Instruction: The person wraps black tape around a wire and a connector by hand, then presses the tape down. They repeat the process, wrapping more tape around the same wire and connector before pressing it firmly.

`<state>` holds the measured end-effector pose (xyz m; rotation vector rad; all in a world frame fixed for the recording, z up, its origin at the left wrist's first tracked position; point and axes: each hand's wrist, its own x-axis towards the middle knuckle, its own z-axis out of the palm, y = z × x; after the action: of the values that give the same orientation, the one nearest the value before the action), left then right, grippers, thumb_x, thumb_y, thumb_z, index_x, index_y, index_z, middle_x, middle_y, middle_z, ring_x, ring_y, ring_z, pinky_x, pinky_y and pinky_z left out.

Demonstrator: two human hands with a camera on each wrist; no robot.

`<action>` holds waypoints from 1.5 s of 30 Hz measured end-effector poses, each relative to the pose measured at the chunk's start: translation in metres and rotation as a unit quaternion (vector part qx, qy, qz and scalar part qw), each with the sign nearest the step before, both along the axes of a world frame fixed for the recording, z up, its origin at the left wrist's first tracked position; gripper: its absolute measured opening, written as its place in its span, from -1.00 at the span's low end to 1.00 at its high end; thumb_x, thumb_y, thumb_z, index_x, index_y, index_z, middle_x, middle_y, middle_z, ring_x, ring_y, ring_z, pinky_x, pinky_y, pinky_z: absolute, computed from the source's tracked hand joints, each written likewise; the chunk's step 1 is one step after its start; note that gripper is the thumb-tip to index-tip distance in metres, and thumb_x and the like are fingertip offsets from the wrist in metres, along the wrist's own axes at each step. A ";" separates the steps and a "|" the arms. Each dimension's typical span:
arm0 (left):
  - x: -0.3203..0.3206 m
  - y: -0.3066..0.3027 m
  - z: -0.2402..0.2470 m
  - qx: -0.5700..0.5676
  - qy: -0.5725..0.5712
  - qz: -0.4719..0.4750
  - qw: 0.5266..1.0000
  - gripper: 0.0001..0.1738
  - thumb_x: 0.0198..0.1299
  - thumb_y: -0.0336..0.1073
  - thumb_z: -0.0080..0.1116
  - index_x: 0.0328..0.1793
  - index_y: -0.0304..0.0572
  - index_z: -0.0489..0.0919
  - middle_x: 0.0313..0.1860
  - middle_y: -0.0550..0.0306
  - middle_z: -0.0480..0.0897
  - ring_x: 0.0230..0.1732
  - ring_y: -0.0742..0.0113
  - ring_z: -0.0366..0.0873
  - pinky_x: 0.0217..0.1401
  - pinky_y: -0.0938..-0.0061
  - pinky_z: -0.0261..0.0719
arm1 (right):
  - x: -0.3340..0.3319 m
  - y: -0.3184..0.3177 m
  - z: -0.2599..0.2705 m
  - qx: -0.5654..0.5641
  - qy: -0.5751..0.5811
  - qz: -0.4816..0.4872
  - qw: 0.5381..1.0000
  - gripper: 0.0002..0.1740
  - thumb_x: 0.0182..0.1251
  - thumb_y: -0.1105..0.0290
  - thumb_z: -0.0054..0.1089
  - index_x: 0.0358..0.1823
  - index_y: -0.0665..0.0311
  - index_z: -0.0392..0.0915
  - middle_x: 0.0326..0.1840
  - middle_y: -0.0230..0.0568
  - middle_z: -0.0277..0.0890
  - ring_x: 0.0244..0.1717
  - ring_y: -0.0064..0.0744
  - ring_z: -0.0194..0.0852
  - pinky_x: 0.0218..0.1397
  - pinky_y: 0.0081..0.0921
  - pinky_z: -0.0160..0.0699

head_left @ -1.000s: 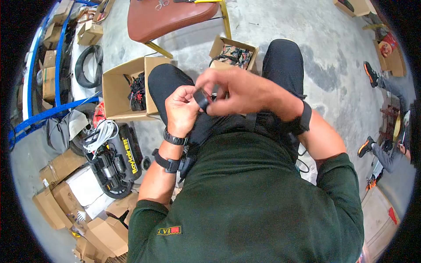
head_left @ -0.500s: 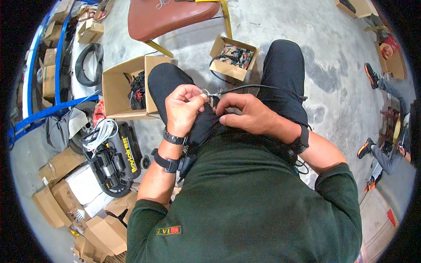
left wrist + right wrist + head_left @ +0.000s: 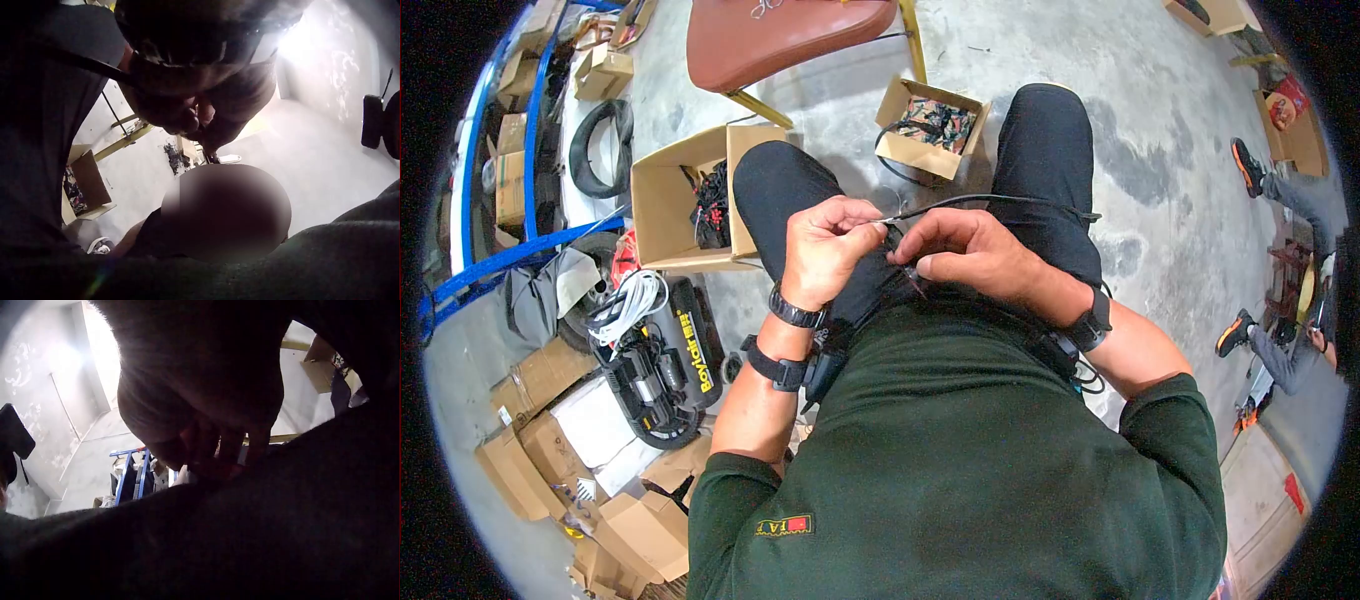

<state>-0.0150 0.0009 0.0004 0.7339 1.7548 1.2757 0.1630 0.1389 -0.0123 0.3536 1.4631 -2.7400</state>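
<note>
In the head view my left hand [image 3: 830, 250] pinches the pale, thin end of a black cable [image 3: 1000, 199] between thumb and forefinger. The cable runs right, across the other thigh. Close beside it is my right hand [image 3: 975, 250], fingers curled, with a small dark strip [image 3: 913, 278] with a reddish end at the thumb and fingertips; I cannot tell what it is. Both hands are over the lap, between the knees. In the left wrist view the hand [image 3: 200, 69] is dark against the light, and the right wrist view shows curled fingers [image 3: 215, 447] in shadow.
Beyond the knees stand a small carton [image 3: 930, 155] of small parts and a larger carton [image 3: 670, 210] of dark wires. A brown-seated stool [image 3: 790, 40] is ahead. An air compressor [image 3: 665, 365] and flattened cardboard lie left; another person's leg [image 3: 1295, 200] shows right.
A dark round thing seen between the hands a second ago no longer shows there. My right hand has drawn back rightward and slowed; the black cable now shows stretched across the thigh.
</note>
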 end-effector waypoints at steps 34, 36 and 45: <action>0.021 -0.008 0.016 0.059 0.282 -0.012 0.958 -0.83 0.07 -0.56 0.39 -0.19 -0.32 0.68 -0.37 0.18 0.64 -0.39 0.56 0.48 -0.28 0.62 0.48 | -0.090 0.065 0.032 0.344 -0.035 0.113 0.932 -0.39 0.27 -0.05 0.26 0.03 0.41 0.59 -0.39 -0.21 0.64 -0.51 -0.45 0.50 -0.45 -0.46 0.45; 0.025 -0.004 0.020 0.056 0.299 0.000 0.953 -0.80 0.06 -0.55 0.40 -0.16 -0.32 0.67 -0.37 0.19 0.64 -0.39 0.55 0.48 -0.29 0.61 0.48 | -0.099 0.070 0.032 0.361 -0.075 0.150 0.917 -0.37 0.24 -0.13 0.23 -0.07 0.40 0.62 -0.38 -0.19 0.66 -0.51 -0.43 0.51 -0.45 -0.43 0.46; 0.025 0.000 0.022 0.082 0.382 -0.069 0.918 -0.76 -0.01 -0.56 0.40 -0.17 -0.30 0.67 -0.48 0.08 0.57 -0.50 0.32 0.50 -0.40 0.49 0.46 | -0.119 0.067 0.009 0.421 -0.123 0.249 0.864 -0.31 0.18 -0.26 0.13 -0.53 0.34 0.68 -0.55 -0.21 0.66 -0.54 -0.37 0.52 -0.47 -0.38 0.47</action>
<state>0.0104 0.0007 0.0222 1.5836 2.1483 1.1175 0.0438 0.2058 -0.0029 0.2535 2.1960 -1.4938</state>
